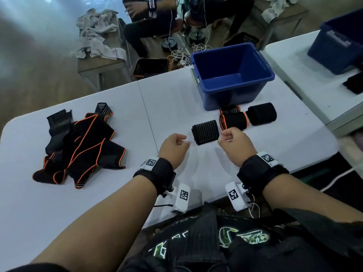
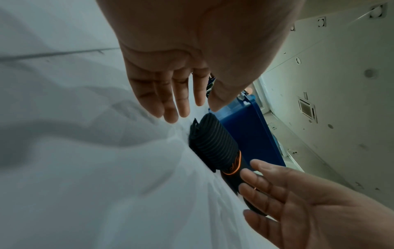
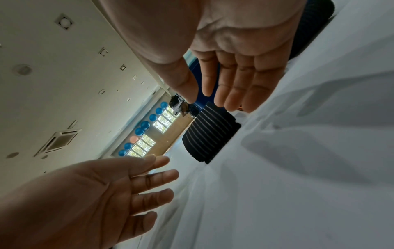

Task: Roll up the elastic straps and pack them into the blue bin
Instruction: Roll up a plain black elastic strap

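Ribbed rolled strap (image 1: 205,131) lies on surface (image 1: 117,193) between left hand (image 1: 172,147) and right hand (image 1: 234,143), long axis spanning hand to hand; both grips relaxed, empty, equally near. Blue bin (image 1: 231,75) beyond.

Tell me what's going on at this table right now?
A person is rolling elastic straps for packing. Both hands are free: the left hand and right hand hover on either side of a striped roll on the white table, not touching it. Two more rolls, an orange-edged roll and a plain black roll, lie in front of the blue bin, which looks empty. A pile of unrolled straps waits to the left.
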### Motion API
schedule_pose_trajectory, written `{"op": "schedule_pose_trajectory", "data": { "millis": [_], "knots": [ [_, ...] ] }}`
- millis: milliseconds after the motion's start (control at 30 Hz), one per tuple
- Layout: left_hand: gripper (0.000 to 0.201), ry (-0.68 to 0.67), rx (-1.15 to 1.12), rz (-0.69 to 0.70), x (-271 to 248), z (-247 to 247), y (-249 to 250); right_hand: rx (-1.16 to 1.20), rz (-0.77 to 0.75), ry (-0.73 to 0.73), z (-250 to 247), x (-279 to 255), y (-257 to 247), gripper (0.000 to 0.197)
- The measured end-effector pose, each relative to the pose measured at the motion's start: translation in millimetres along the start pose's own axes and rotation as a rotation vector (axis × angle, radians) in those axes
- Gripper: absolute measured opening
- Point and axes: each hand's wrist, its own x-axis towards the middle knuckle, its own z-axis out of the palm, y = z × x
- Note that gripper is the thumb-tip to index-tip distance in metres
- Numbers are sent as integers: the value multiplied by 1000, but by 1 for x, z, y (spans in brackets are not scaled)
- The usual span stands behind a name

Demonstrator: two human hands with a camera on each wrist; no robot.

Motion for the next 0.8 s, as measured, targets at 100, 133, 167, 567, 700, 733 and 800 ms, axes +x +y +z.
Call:
{"op": "schedule_pose_trajectory", "data": {
  "millis": [100,133,167,567,700,733,800],
  "knots": [
    [22,13,21,-5,-7,-9,-6,-23,-15,8,4,1,-4,26],
    [19,20,33,2,-10,-13,-7,-27,-21,1,7,1,-7,24],
    [15,26,44,8,-12,-17,-9,-29,-29,-11,10,1,-10,22],
    [11,472,149,-19,-83,-135,-72,-211,-293,-433,116,-18,-84,8],
    [20,704,322,-87,-106,-189,-97,-254,-397,-544,148,-34,-109,7],
    [28,744,341,-117,-108,-200,-104,-266,-420,-564,153,-38,-113,6],
    [52,748,348,-222,-106,-217,-116,-287,-453,-603,164,-45,-120,5]
  ]
}}
